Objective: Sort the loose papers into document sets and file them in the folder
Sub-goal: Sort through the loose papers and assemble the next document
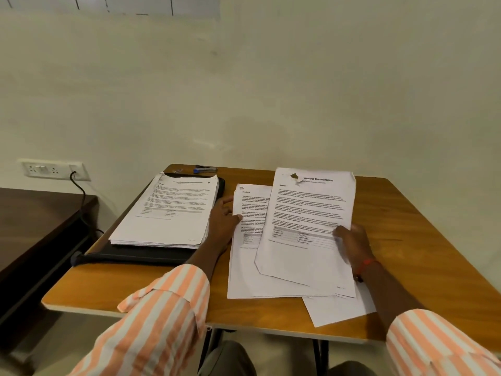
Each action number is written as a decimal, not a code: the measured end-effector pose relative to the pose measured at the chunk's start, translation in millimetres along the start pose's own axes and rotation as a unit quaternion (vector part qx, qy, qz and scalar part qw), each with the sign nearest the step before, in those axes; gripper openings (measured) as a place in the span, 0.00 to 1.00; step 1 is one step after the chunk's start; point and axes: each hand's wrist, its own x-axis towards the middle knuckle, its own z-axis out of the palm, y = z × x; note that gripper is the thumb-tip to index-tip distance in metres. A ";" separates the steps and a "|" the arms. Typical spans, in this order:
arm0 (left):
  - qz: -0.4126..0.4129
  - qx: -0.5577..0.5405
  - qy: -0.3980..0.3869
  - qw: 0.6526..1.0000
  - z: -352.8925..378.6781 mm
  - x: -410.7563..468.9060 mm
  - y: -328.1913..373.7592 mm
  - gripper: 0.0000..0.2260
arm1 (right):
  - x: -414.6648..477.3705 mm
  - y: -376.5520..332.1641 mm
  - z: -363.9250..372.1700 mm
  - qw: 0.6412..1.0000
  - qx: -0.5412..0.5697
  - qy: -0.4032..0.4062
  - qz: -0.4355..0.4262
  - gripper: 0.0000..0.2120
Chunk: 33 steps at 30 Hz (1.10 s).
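Top sheet (306, 213), held in my right hand (352, 242) — bold heading reads "…ernship Documentation", start lost at a torn corner. Second sheet (246, 256), pinched by my left hand (222, 221) — "Section", number unclear. Stack (168, 213) heading and body text illegible.

Wooden table (420, 226), black folder (135, 257), loose papers (339, 310), stapler (205, 169) at far edge

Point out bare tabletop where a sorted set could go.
Widest: the wooden table right of the right hand. Smaller: near-left corner before the black folder. Crowded: centre, under loose papers, and the stack on the folder.
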 end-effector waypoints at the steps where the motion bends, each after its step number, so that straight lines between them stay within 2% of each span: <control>1: 0.003 0.002 -0.003 1.000 -0.4 -0.7 0.2 0.22 | -1.8 -1.7 1.3 1.000 -0.012 -0.007 -0.004 0.14; 5: 0.002 -0.001 -0.025 1.000 0.3 0.0 -1.0 0.23 | -12.2 -13.6 14.6 0.988 -0.135 -0.058 -0.049 0.15; 9: -0.002 0.003 -0.029 1.000 2.4 -1.1 2.1 0.22 | -14.1 -8.6 26.4 0.945 -0.308 -0.083 -0.079 0.17; 12: -0.012 -0.006 -0.032 0.999 2.9 -0.3 3.6 0.16 | -16.3 -9.4 29.1 0.919 -0.378 -0.082 -0.082 0.24; 15: -0.023 -0.016 -0.030 0.999 4.1 1.4 3.5 0.17 | -19.7 -12.5 32.3 0.912 -0.392 -0.084 -0.086 0.28; 19: -0.045 0.017 -0.055 0.997 5.0 0.3 4.4 0.22 | -23.1 -9.8 31.2 0.908 -0.395 -0.090 -0.111 0.25; 22: -0.059 0.052 -0.076 0.994 4.5 1.5 3.3 0.25 | -22.5 -7.0 29.0 0.925 -0.353 -0.089 -0.112 0.20; 28: -0.068 0.074 -0.101 0.990 8.7 -2.7 9.7 0.18 | -14.1 -0.4 26.2 0.920 -0.345 -0.124 -0.142 0.18; 30: -0.073 0.073 -0.064 0.993 7.1 -0.2 9.7 0.16 | -13.6 -0.5 27.5 0.923 -0.349 -0.051 -0.152 0.18; 31: -0.079 0.058 -0.034 0.995 5.8 1.8 9.0 0.16 | -12.6 0.0 26.6 0.913 -0.375 0.028 -0.159 0.18; 33: -0.093 -0.001 0.022 0.995 1.4 3.1 9.5 0.16 | -9.1 1.4 23.5 0.857 -0.465 0.177 -0.137 0.18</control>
